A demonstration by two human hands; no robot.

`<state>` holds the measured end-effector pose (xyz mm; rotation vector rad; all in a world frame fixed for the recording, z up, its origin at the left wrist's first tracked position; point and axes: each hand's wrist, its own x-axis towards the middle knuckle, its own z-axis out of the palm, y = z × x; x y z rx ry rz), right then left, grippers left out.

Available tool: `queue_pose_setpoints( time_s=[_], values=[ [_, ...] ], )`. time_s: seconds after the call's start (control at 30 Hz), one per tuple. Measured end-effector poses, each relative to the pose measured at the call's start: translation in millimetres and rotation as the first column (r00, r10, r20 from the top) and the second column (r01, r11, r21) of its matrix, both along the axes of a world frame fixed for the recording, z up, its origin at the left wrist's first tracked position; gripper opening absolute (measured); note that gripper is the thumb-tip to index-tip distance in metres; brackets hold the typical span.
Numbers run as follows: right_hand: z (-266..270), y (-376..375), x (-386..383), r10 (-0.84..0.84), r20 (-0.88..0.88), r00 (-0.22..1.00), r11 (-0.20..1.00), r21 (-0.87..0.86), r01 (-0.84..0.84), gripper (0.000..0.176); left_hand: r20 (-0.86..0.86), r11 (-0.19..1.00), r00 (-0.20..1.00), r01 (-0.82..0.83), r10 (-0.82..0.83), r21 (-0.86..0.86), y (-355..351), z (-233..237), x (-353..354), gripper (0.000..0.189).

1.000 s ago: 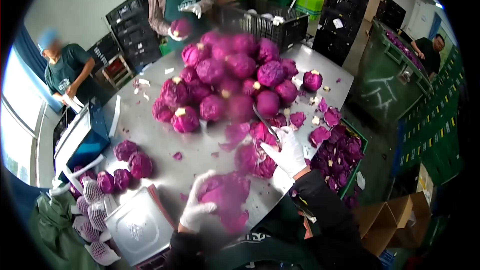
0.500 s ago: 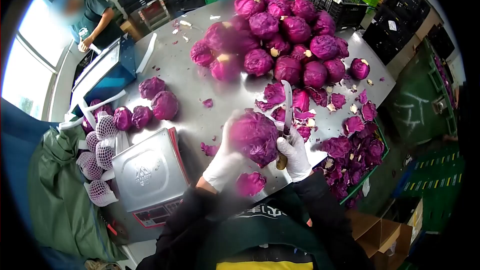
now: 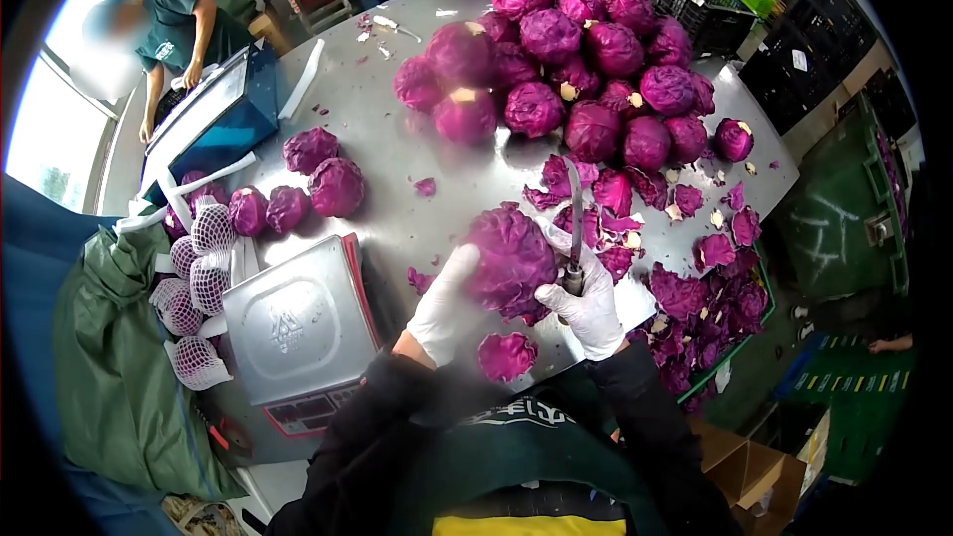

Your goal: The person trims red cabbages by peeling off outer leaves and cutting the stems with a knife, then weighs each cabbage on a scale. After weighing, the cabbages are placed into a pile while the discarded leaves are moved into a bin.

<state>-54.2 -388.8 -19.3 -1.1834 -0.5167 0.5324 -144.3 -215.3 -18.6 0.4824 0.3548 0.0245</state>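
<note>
A purple cabbage is between my two white-gloved hands, above the metal table. My left hand holds it from the left side. My right hand is wrapped round the handle of a knife, whose curved blade points up and away from me; its fingers are beside the cabbage's right side. A loose purple leaf lies just below the cabbage. Beyond the knife are trimmed leaves and pale stem pieces. A large pile of cabbages covers the far part of the table.
A metal scale stands at the left, near net-wrapped cabbages and several bare ones. A crate of leaves is at the right. A co-worker is beside a blue machine; another person's hand is at the top.
The view has shifted slightly. The cabbage in my hands shows a different side, and my right hand sits closer around the knife handle. The co-worker at the left has reached an arm down.
</note>
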Motion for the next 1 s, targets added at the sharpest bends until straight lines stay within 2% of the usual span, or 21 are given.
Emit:
queue_pose_setpoints(
  time_s=[0.07, 0.23, 0.33, 0.37, 0.4, 0.47, 0.57, 0.67, 0.77, 0.8, 0.83, 0.87, 0.9, 0.93, 0.97, 1.0],
  values=[
    [-1, 2, 1, -0.009, 0.066, 0.998, 1.000, -0.020, 0.011, 0.066, 0.047, 1.000, 0.999, -0.006, 0.004, 0.028, 5, -7, -1, 0.067],
    [6, 9, -2, -0.111, 0.134, 0.985, 0.991, -0.054, 0.119, 0.065, 0.019, 0.976, 0.995, -0.098, 0.096, 0.196, 6, 10, 3, 0.064],
    [22, 15, -3, -0.068, 0.439, 0.896, 0.974, -0.165, 0.156, 0.064, -0.010, 0.948, 0.990, -0.132, 0.141, 0.288, 6, 9, 7, 0.060],
    [38, 21, -10, -0.076, 0.281, 0.957, 0.983, -0.141, 0.120, 0.062, -0.020, 0.939, 0.988, -0.141, 0.155, 0.314, 7, 7, 8, 0.059],
    [33, 25, -8, -0.060, 0.319, 0.946, 0.980, -0.160, 0.117, 0.062, -0.028, 0.948, 0.988, -0.136, 0.151, 0.288, 7, 7, 9, 0.056],
    [31, 27, -4, -0.011, 0.661, 0.750, 0.896, -0.326, 0.300, 0.062, -0.039, 0.963, 0.989, -0.128, 0.141, 0.239, 9, 9, 9, 0.051],
    [26, 24, 0, -0.039, 0.593, 0.804, 0.916, -0.301, 0.266, 0.057, -0.039, 0.965, 0.995, -0.084, 0.097, 0.250, 10, 15, 4, 0.043],
    [15, 19, 0, -0.067, 0.520, 0.852, 0.922, -0.294, 0.252, 0.050, -0.096, 0.940, 0.989, -0.078, 0.116, 0.331, 6, 23, 3, 0.039],
    [18, 16, -5, -0.098, 0.520, 0.848, 0.903, -0.312, 0.296, 0.038, -0.172, 0.927, 0.974, -0.078, 0.150, 0.367, 3, 14, 5, 0.039],
    [20, 15, -7, -0.106, 0.517, 0.849, 0.891, -0.329, 0.312, 0.036, -0.195, 0.911, 0.970, -0.057, 0.148, 0.407, 3, 10, 6, 0.051],
    [24, 16, -11, -0.133, 0.630, 0.765, 0.894, -0.257, 0.367, 0.030, -0.218, 0.895, 0.965, -0.037, 0.148, 0.445, 2, 6, 5, 0.064],
    [23, 14, -5, -0.068, 0.787, 0.614, 0.912, -0.201, 0.358, 0.027, -0.244, 0.877, 0.958, -0.015, 0.150, 0.480, 0, 1, 5, 0.076],
    [30, 10, -13, -0.002, 0.559, 0.829, 0.936, -0.291, 0.199, 0.025, -0.258, 0.878, 0.946, -0.054, 0.198, 0.476, -1, -5, 6, 0.065],
    [41, 6, -21, 0.078, 0.278, 0.957, 0.945, -0.326, 0.018, 0.023, -0.269, 0.875, 0.931, -0.095, 0.247, 0.475, 0, -11, 10, 0.055],
    [44, -1, -20, 0.149, 0.059, 0.987, 0.976, -0.170, -0.137, 0.022, -0.280, 0.869, 0.912, -0.139, 0.298, 0.475, 1, -13, 12, 0.044],
    [63, -5, -18, 0.075, 0.061, 0.995, 0.996, -0.055, -0.071, 0.028, -0.266, 0.906, 0.929, -0.138, 0.259, 0.400, 4, -10, 11, 0.045]
  ],
)
